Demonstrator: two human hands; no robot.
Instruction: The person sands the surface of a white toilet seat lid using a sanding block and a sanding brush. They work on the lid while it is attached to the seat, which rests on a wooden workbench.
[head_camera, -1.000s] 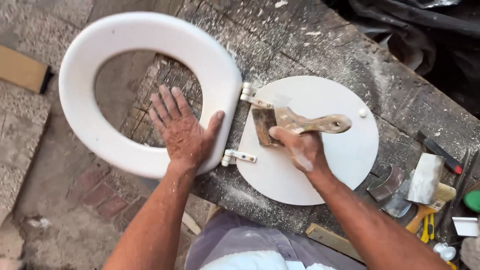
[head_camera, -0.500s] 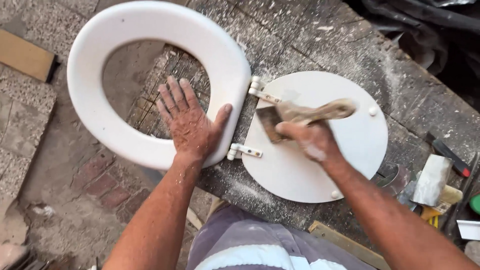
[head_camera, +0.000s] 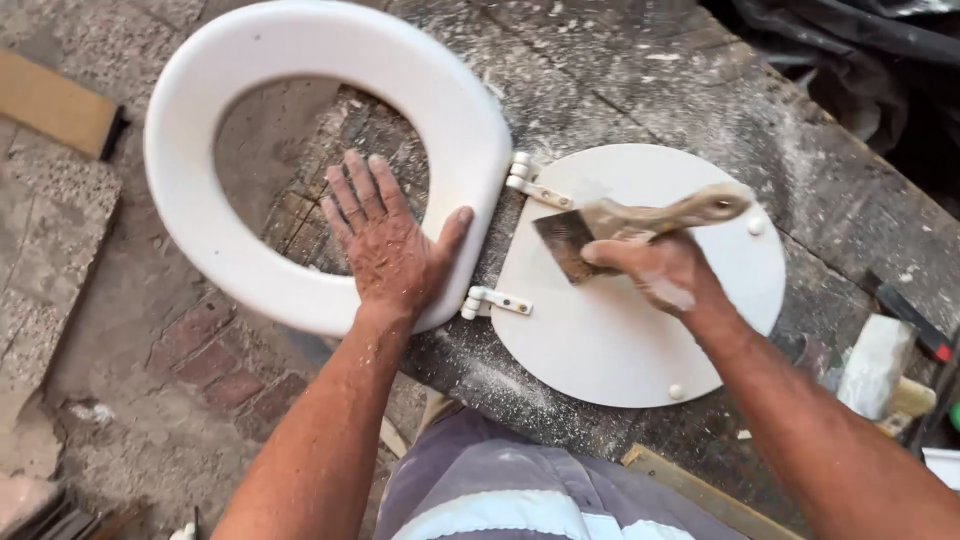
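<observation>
We see a white toilet seat ring (head_camera: 300, 80) and matching white lid (head_camera: 640, 330). The brush (head_camera: 640, 222) is tan with brown bristles; the workbench (head_camera: 640, 80) is grey, white-speckled.

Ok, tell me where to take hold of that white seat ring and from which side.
Take the seat ring by its far curved rim, the part hanging off the bench edge, coming from the left. There the ring is free above and below, so fingers can wrap around it. The hinge side is crowded: the left hand presses there, and the right hand works a brush on the lid.

Dusty wooden workbench (head_camera: 640, 70); brick-and-stone floor (head_camera: 120, 400); daylight.
</observation>
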